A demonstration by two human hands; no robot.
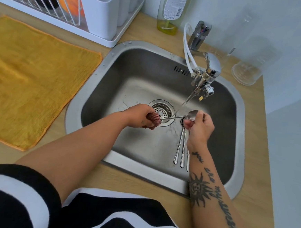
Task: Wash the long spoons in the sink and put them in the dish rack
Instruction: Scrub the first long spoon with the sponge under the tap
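Observation:
Over the steel sink (pixel 98 84), my right hand (pixel 200 128) pinches the bowl end of a long spoon (pixel 182 116), which lies level under a thin stream from the tap (pixel 205 76). My left hand (pixel 138 115) grips a pink mesh scrubber (pixel 153 118) wrapped around the spoon's handle end, just above the drain strainer (pixel 162 112). Three more long spoons (pixel 181 148) lie side by side on the sink floor, bowls under my right hand, handles toward me. The white dish rack (pixel 51 14) stands at the back left.
A white cutlery holder (pixel 100 11) sits at the rack's right end, with orange and dark dishes behind the wires. A yellow cloth (pixel 28 79) covers the counter on the left. A dish soap bottle (pixel 170 11) and clear glasses (pixel 248 67) stand behind the sink.

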